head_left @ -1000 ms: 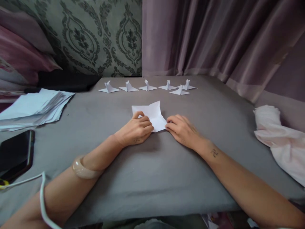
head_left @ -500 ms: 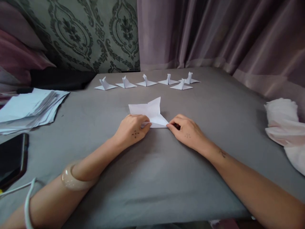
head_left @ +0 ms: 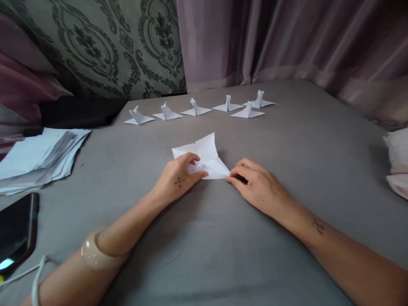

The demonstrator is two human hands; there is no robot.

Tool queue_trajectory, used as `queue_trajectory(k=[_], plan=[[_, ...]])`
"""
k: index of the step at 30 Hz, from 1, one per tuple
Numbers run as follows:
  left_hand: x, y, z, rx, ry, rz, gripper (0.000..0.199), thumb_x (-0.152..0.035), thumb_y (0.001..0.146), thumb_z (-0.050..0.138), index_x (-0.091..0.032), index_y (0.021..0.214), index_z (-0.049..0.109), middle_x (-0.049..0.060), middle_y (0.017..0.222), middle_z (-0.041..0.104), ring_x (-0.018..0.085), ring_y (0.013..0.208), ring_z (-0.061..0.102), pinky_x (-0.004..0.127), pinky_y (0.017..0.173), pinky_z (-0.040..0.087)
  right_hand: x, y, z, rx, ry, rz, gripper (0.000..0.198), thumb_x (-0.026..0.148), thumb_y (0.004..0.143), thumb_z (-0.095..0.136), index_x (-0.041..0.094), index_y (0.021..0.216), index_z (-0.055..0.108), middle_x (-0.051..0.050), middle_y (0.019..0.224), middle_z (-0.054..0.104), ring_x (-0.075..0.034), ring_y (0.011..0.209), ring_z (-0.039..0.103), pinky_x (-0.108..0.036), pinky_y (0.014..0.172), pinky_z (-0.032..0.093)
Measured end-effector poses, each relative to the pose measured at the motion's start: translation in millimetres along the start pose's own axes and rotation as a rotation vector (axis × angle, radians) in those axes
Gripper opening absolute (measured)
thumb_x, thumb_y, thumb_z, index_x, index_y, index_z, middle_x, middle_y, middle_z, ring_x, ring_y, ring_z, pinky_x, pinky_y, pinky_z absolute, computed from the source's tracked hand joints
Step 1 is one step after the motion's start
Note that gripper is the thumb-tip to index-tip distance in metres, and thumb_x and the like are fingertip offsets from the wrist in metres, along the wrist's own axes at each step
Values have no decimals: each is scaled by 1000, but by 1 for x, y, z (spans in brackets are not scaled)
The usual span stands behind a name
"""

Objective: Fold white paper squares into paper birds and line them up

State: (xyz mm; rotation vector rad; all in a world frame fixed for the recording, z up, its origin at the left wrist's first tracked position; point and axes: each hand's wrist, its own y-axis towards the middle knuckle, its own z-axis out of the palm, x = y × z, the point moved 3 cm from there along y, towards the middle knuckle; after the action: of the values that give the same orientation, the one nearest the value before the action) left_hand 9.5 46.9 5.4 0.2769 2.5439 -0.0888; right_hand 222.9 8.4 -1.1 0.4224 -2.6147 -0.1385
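A partly folded sheet of white paper [head_left: 206, 149] lies on the grey cloth in front of me, its far corner raised. My left hand [head_left: 174, 180] rests on the near left part of the paper, with thumb and index finger apart; its other fingers are hidden. At the paper's near right corner, my right hand [head_left: 259, 187] pinches the pointed tip between thumb and fingers. Beyond the sheet stand several folded white paper figures, among them a left one [head_left: 139, 117], a middle one [head_left: 195, 109] and a front right one [head_left: 247, 111].
A stack of white paper [head_left: 41, 157] lies at the left, with a dark phone [head_left: 17, 229] and a white cable [head_left: 38, 272] nearer me. Crumpled pale cloth [head_left: 398, 153] sits at the right edge. Purple curtains [head_left: 216, 42] hang behind the grey-covered surface [head_left: 204, 238].
My left thumb and index finger have spread apart, and the paper's near fold has opened out flatter. My right hand stays at the right tip. The view has shifted slightly.
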Motion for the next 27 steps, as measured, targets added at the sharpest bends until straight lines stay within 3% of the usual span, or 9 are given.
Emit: queue_trajectory(k=[6,11,14,18,27], plan=[[-1,-1,-3,46,-9,4,28,-48,79,67,-22,89,65,0,81,65,14,66,55,26,61,41,0,-4,0,-57,-59,-99,14,25,92,57,21,81,66,-2,90,64,-15,77,58,-28,63,41],[-12,-2,-6,104,-67,113,19,-35,83,64,-19,74,59,-2,77,62,12,64,52,23,60,41,-1,-1,-1,-49,30,-36,11,22,89,58,23,81,66,-2,91,65,-14,73,58,-28,61,43],[-15,-1,-7,133,-90,109,17,-34,85,61,-19,76,61,-2,76,64,11,64,55,23,60,42,0,1,-2,-30,93,33,9,23,87,60,23,79,64,-2,92,64,-14,72,59,-28,62,45],[-11,0,-7,54,-45,35,17,-38,84,64,-21,88,65,-1,82,69,11,60,57,24,60,43,2,3,0,-62,101,91,10,23,88,59,21,80,64,-3,91,63,-14,72,59,-29,65,46],[-7,6,-1,28,8,55,21,-39,84,64,-22,96,60,-1,87,70,10,57,53,23,59,42,6,3,6,-96,12,87,11,22,88,57,20,77,59,-6,95,63,-18,78,60,-33,71,45]])
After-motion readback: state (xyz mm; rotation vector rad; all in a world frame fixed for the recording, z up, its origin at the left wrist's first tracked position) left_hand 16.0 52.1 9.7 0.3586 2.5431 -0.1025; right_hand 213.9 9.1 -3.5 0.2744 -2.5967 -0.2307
